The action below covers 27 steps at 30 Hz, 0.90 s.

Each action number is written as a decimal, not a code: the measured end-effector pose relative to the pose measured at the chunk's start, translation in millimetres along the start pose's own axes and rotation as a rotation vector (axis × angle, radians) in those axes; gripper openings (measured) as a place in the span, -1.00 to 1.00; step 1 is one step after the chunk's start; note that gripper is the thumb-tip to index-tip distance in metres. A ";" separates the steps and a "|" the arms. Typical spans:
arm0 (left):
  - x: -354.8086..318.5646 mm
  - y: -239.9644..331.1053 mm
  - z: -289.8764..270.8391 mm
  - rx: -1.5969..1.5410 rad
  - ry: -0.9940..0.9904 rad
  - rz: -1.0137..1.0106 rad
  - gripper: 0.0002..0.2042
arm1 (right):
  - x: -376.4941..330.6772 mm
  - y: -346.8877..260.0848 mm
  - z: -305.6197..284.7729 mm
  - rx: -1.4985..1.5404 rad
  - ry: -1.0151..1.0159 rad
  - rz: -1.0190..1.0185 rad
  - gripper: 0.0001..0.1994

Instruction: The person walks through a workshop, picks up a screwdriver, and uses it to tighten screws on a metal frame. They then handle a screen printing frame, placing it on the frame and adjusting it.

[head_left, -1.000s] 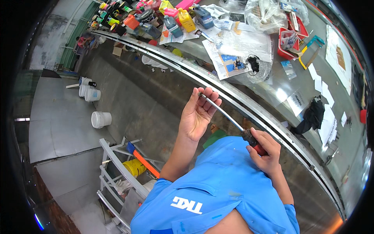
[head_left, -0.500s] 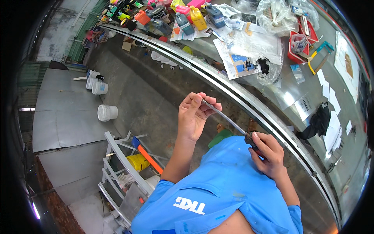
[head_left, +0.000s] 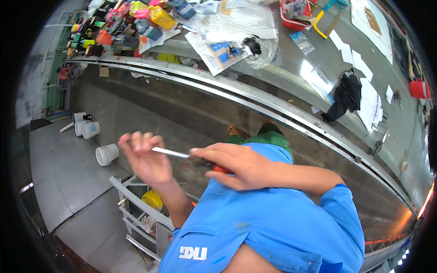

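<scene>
The right hand (head_left: 246,166) of the person in the blue shirt (head_left: 273,214) is closed around the dark and red handle of a screwdriver (head_left: 170,152). This tool is held in the air before the body, its metal shaft pointing across to the left hand (head_left: 148,157). There the fingers are bent near the far end, but they are blurred, so I cannot tell whether they grip it or only touch. A long table (head_left: 396,123), with white papers (head_left: 347,53) and a black cloth (head_left: 347,93), stands apart from both hands
</scene>
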<state>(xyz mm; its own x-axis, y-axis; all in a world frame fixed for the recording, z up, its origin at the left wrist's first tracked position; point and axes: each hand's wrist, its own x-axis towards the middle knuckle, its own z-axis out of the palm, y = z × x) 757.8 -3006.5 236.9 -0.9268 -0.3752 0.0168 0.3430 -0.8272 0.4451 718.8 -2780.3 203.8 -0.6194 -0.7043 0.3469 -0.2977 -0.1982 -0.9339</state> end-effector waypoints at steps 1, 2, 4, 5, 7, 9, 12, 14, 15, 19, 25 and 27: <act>2.8 2.4 11.2 0.020 0.008 0.043 -0.83 | 6.6 -0.3 1.3 0.040 -0.006 -0.020 -0.43; 5.5 3.3 24.1 0.048 -0.029 0.075 -0.86 | 11.8 -1.2 3.0 0.103 -0.014 -0.043 -0.44; 5.8 13.1 36.9 0.030 -0.061 0.129 -0.85 | 18.0 -2.4 7.5 0.227 -0.028 -0.070 -0.47; 4.2 16.0 45.1 0.087 -0.028 0.180 -0.86 | 20.6 -2.4 10.3 0.258 -0.002 -0.095 -0.48; -0.3 16.8 64.7 0.075 -0.067 0.203 -0.85 | 19.1 -5.4 16.1 0.331 0.033 -0.151 -0.51; 6.5 8.2 73.7 0.163 -0.092 0.279 -0.85 | 15.9 -2.2 18.4 0.431 0.067 -0.138 -0.52; 13.6 -5.9 84.0 0.227 -0.107 0.160 -0.83 | 4.2 2.0 3.6 0.589 0.096 -0.099 -0.55; 24.2 -30.2 81.5 0.256 -0.083 0.083 -0.81 | -6.0 12.9 -0.7 0.633 0.161 -0.061 -0.56; 29.9 -42.5 79.6 0.278 -0.074 0.048 -0.81 | -10.2 18.7 -0.1 0.631 0.255 -0.096 -0.55; 50.1 -87.8 65.0 0.383 -0.004 -0.075 -0.83 | -32.6 35.6 -23.0 0.704 0.350 0.030 -0.53; 88.5 -145.6 27.7 0.404 0.124 -0.311 -0.84 | -45.8 67.0 -38.0 0.704 0.425 0.250 -0.45; 93.4 -157.8 10.0 0.428 0.189 -0.400 -0.83 | -48.1 74.4 -35.4 0.702 0.388 0.340 -0.40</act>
<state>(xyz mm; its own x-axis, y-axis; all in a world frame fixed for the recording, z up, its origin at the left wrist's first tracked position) 615.6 -2906.9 177.2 -0.9142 -0.1711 -0.3675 -0.1538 -0.6925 0.7049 700.7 -2737.1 120.7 -0.8351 -0.5450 -0.0746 0.3860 -0.4839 -0.7854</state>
